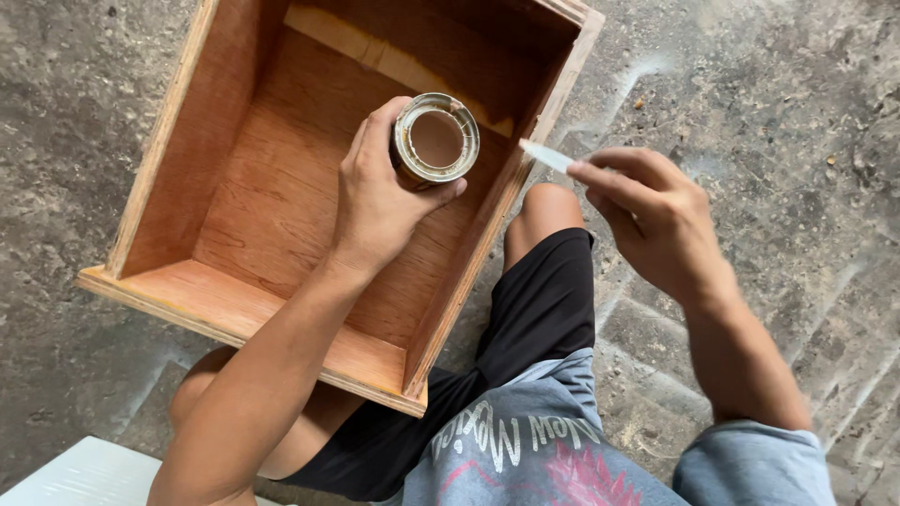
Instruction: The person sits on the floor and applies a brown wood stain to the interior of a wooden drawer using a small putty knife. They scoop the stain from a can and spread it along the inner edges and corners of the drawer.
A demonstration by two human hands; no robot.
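Reddish-brown plywood is filling the upper left of my view: an open box (272, 201) is sitting on the concrete floor (769, 84), tilted against my knees, with its inside stained and a paler unstained strip along the far wall. I am holding a small round tin (436, 141) over the box's interior, near its right wall. My left hand (380, 201) is wrapping around the tin's side, fingers curled on the far side and thumb on the near side, so it is closed firmly on the tin. The tin is standing upright with its lid off, and a brown liquid is showing inside its stained metal rim.

My right hand (656, 220) is hovering just outside the box's right wall, well above the floor. Its thumb and fingertips are pinching a thin white stick (547, 156), whose free end is pointing left toward the tin, just beside the box's edge but not touching it. I cannot tell what the stick is. My black shorts (534, 309) are showing below.
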